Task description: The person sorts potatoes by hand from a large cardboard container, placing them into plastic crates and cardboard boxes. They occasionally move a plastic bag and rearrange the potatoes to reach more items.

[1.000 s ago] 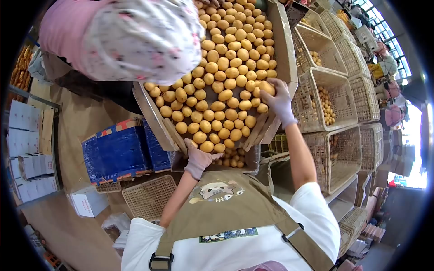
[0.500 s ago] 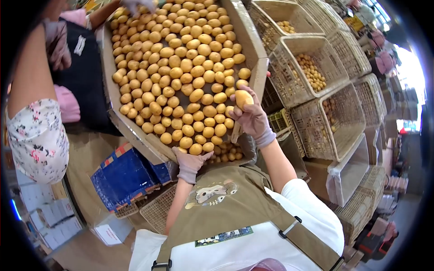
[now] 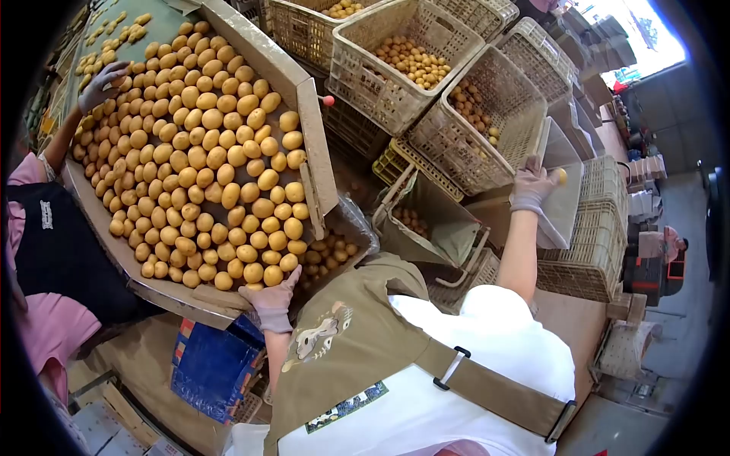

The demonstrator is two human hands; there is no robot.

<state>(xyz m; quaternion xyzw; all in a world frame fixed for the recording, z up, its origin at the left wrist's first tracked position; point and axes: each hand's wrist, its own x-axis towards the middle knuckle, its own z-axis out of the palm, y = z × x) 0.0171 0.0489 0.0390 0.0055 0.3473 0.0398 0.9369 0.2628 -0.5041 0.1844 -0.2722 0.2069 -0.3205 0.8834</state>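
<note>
My right hand (image 3: 534, 188), in a greyish-pink glove, is stretched out to the right over a pale plastic-lined bin (image 3: 566, 205). A yellow potato (image 3: 563, 176) shows at the far side of its fingers, which partly hide it. My left hand (image 3: 274, 300), gloved alike, lies at the near edge of the sorting table (image 3: 315, 144), thumb and fingers apart around the nearest potatoes (image 3: 273, 276). Many potatoes (image 3: 198, 157) cover the tabletop in front of it.
Plastic crates (image 3: 411, 68) with potatoes stand to the right of the table. A lined bag on a frame (image 3: 426, 235) holds a few potatoes. Below the table is a blue box (image 3: 213, 368). A co-worker's gloved hand (image 3: 105, 85) is over the table's far left.
My right hand has swung from the table's right edge out to the pale bin, with the potato. The view has turned right. My left hand stays at the table's near edge.
</note>
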